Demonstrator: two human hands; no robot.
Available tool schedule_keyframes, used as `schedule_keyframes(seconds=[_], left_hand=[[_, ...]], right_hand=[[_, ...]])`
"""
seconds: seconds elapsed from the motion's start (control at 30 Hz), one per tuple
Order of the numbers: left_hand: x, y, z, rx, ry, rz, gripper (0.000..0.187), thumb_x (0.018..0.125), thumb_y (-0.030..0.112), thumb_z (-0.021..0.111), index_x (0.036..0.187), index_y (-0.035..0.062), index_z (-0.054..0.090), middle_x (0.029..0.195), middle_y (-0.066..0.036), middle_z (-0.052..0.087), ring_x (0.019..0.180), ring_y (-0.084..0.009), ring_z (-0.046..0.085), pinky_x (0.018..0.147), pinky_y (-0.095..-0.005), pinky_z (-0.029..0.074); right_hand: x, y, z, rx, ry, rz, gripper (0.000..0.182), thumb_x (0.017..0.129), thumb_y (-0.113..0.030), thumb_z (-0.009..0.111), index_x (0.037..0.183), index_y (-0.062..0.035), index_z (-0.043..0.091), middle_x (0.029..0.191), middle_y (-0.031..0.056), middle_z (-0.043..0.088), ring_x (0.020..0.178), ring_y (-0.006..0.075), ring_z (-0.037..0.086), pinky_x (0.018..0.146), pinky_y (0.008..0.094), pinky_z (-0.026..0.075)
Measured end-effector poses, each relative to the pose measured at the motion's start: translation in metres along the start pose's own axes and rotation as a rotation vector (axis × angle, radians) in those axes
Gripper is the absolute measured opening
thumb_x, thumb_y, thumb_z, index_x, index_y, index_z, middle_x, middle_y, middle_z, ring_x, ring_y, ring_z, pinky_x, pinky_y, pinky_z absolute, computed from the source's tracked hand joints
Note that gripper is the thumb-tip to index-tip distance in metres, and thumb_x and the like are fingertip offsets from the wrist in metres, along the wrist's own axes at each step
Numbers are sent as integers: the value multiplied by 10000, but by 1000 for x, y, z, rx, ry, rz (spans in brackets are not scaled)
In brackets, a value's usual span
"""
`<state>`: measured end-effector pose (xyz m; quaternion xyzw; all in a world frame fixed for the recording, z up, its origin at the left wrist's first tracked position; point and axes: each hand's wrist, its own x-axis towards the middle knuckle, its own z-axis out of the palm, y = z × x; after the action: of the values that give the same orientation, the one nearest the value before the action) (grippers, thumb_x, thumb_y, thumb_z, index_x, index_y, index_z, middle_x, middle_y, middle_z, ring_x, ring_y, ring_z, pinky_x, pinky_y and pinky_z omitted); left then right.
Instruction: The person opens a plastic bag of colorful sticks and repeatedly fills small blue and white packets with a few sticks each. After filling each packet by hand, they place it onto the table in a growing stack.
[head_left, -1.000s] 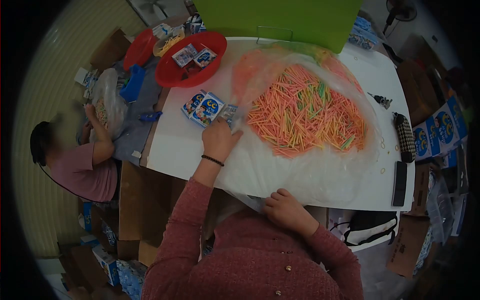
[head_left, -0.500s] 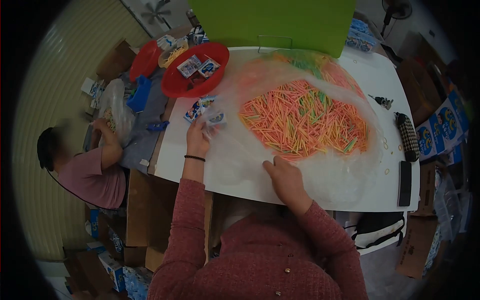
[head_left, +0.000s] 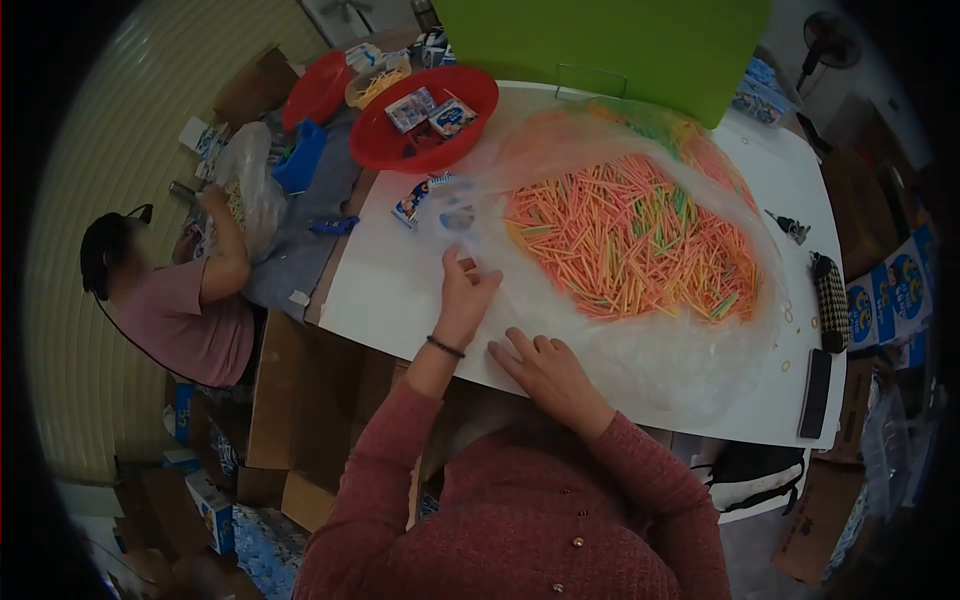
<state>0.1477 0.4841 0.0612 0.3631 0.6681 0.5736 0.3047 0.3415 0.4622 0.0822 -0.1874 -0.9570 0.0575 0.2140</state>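
Observation:
A large clear plastic bag [head_left: 640,365] lies spread on the white table, its mouth open toward me. Inside is a heap of thin sticks [head_left: 640,235] in pink, orange, yellow and green. My left hand [head_left: 465,300] is over the bag's left edge, thumb and fingers apart and slightly bent, with no object visible in it. Close to the table's front edge, my right hand [head_left: 555,380] rests palm down beside the bag's near side, fingers stretched and empty. Small printed packets [head_left: 412,203] lie past my left hand, partly under the bag's film.
A red basin [head_left: 425,150] with small printed boxes stands back left. A green panel [head_left: 600,50] rises behind the bag. At right lie a phone [head_left: 816,395], a checkered pouch [head_left: 829,300] and keys [head_left: 790,226]. A person [head_left: 180,300] works at the left-hand table.
My left hand has let go of the bag's left edge and come nearer and to the right. My right hand has shifted toward the front edge, its fingers now spread. The view has turned slightly.

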Motion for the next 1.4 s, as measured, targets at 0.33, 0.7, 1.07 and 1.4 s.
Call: schedule_keyframes(seconds=[0.33, 0.7, 1.07, 1.4], left_hand=[[91, 22, 12, 137, -396, -267, 233, 812, 60, 594, 1015, 6, 494, 848, -114, 584, 742, -208, 588, 564, -329, 474], [99, 4, 43, 77, -56, 306, 671, 953, 183, 526, 1459, -53, 154, 1475, -268, 281, 1391, -343, 274, 1121, -359, 254], [192, 10, 40, 90, -241, 98, 457, 933, 214, 558, 1303, -27, 438, 1338, -211, 469, 1237, -313, 459, 955, -358, 423], [113, 4, -65, 917, 129, 380, 625, 709, 372, 786, 1176, 6, 592, 1147, -214, 583, 1092, -394, 518, 945, -487, 386]], right_hand=[[30, 6, 13, 270, -93, 308, 492, 829, -220, 660, 1268, -79, 488, 1342, 129, 497, 756, 287, 654, 638, 403, 537], [23, 2, 20, 183, 28, 245, 455, 829, -230, 655, 1223, -43, 525, 1328, 144, 516, 722, 257, 634, 587, 377, 537], [19, 0, 16, 193, 22, 275, 430, 846, -225, 636, 1231, -60, 541, 1325, 132, 529, 758, 255, 627, 652, 373, 529], [15, -1, 19, 197, 17, 292, 438, 845, -230, 642, 1239, -71, 536, 1338, 135, 516, 739, 248, 620, 628, 373, 528]])
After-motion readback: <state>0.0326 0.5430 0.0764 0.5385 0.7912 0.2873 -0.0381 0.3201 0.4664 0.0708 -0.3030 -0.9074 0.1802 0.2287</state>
